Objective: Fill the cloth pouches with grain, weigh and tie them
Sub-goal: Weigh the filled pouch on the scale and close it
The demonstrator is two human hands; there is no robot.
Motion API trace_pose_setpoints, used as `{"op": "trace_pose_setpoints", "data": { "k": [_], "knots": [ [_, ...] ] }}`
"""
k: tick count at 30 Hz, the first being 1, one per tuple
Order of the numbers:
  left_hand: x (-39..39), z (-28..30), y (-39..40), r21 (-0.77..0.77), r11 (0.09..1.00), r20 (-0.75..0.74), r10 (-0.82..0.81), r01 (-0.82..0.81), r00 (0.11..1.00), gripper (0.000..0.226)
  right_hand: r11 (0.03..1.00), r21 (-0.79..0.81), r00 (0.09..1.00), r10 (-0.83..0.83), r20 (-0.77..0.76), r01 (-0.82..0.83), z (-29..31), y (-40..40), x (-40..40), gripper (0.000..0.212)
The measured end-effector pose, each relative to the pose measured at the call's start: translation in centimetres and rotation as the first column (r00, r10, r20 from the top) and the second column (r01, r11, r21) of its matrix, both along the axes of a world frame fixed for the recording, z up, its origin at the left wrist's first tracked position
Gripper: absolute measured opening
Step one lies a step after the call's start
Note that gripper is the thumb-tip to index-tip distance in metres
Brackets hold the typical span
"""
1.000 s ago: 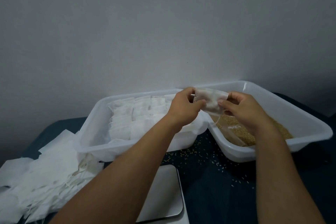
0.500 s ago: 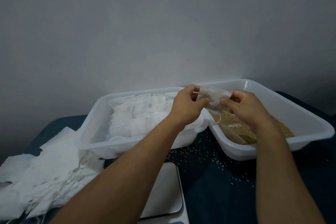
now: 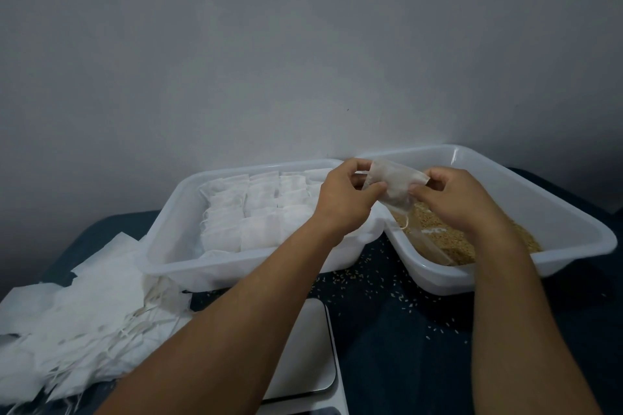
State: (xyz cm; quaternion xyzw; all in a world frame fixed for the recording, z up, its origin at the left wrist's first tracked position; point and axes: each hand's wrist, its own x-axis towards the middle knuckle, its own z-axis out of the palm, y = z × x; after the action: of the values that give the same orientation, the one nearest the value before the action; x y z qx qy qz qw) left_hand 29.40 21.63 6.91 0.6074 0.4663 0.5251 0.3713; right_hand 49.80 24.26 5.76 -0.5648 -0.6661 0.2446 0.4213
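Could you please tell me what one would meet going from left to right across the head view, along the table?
Loose pile of empty pouches → tray of filled pouches → left hand → pouch held over the trays → right hand → tray of grain.

dim, flat, bluish light; wall (image 3: 303, 44) darkens toward 9 and 3 o'clock, soft focus throughout, wide-angle bending at edges.

No text, label, brand, number or sign could be read on anything in the head view.
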Motion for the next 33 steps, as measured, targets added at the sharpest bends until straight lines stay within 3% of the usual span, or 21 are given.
{"op": "trace_pose_setpoints", "data": {
  "k": [5,10,19,23,28,33],
  "knots": [
    [0.2,-0.3,-0.2,-0.021,1.0,-0.003,-0.012,0.012,1.0,0.025,0.999,-0.005,0.996,-0.04,0.08,0.041,0.1,-0.1,0.1,0.015],
    [-0.1,-0.9,-0.1,-0.052,0.998,-0.007,0.016,-0.017,1.0,0.025,1.0,-0.012,1.0,-0.001,-0.026,0.001,0.2,-0.2,-0.2,0.009],
    [-2.4,-2.0,-2.4,-0.109,0.992,0.09,-0.051,0.061,0.995,0.042,0.965,0.224,0.986,0.155,-0.068,-0.136,2.5,-2.1,-2.8,0.006],
    [-3.9,-2.5,-4.8,-0.092,0.985,0.029,-0.146,0.148,0.989,0.044,0.921,0.207,0.942,0.336,0.009,-0.33,3.9,-4.0,-4.8,0.012],
    [-6.1,-4.2,-8.1,-0.089,0.986,0.007,-0.139,0.139,0.99,0.027,0.866,0.164,0.869,0.427,0.249,-0.472,4.3,-5.9,-8.7,0.01],
    [-9.1,-6.3,-11.3,-0.088,0.992,0.177,-0.074,0.091,0.981,0.03,0.869,0.087,0.853,0.452,0.262,-0.487,2.5,-7.0,-10.8,0.048]
  ]
}}
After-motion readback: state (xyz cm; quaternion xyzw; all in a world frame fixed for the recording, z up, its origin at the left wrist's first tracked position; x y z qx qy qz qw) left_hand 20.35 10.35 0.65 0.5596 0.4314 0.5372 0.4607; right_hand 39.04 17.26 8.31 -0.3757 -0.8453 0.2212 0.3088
